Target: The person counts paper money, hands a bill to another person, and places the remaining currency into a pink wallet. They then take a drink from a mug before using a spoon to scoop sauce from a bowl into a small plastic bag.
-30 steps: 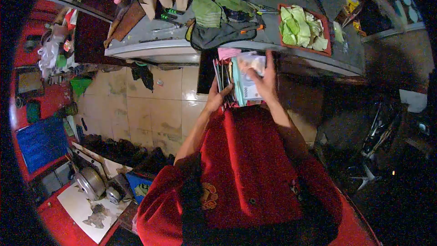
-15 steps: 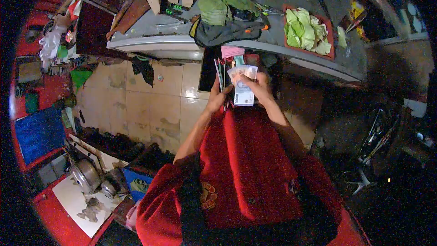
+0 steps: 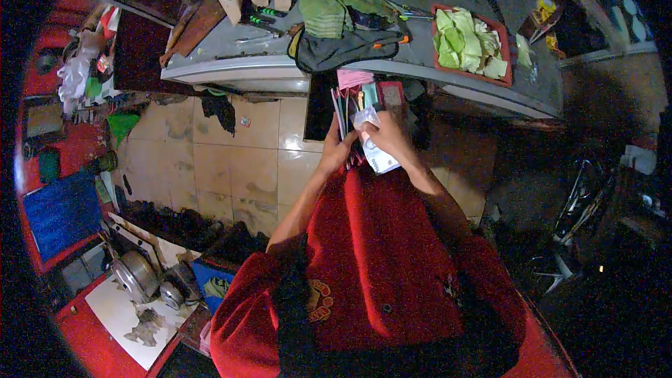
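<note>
Pinching banknote (image 3: 381, 159), row of zeros legible — right hand (image 3: 394, 136); left hand (image 3: 336, 152) gripping layered wallet (image 3: 341, 108).

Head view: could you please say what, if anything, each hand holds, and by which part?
Right hand: paper money, by its upper part. Left hand: wallet-like folder, by its lower left side.

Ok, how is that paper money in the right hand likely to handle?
The paper money looks thin, so it should bend easily. As flat paper, it is probably very light. Its lower end sticks out past the right hand, so that end may flap when moved.
</note>
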The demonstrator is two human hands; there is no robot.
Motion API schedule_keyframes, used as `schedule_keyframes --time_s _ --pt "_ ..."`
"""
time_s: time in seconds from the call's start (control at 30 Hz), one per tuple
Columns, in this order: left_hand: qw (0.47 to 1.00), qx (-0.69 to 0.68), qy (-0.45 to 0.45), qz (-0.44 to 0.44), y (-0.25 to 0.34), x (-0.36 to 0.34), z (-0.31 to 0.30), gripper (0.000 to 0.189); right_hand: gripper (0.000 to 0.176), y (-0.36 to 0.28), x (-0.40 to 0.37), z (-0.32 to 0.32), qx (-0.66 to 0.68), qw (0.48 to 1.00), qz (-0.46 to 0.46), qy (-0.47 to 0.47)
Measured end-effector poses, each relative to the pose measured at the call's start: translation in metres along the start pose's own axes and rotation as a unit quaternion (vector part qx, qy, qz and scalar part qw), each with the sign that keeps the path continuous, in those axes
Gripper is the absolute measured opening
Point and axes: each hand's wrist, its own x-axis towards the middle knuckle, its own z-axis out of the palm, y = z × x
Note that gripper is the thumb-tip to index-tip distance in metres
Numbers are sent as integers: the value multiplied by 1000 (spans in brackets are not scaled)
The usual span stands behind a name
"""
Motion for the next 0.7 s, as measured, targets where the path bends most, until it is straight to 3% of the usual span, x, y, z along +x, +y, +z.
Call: schedule_keyframes --time_s 0.03,0.2,0.27,0.4,0.47,0.67,0.7 --pt "1000 16 -8 -14 7 0 0 72 23 -7 -1 -2 -87 996 -13 23" --pt "998 59 -10 -7 3 -2 3 62 20 2 31 21 -143 974 -86 152" --pt "995 -40 -9 -95 7 -5 6 56 20 9 40 28 -122 970 -95 188" --pt "992 -13 14 -121 13 -9 4 54 22 -10 29 14 -151 972 -76 164" --pt "991 -38 -8 -125 2 -7 -2 55 29 -14 24 5 -172 981 -66 65" --pt "975 -118 5 -188 11 -4 -9 55 30 -12 23 15 -134 979 -89 123" --pt "975 -117 6 -189 9 -5 -10 55 28 -9 24 11 -72 986 -89 118"
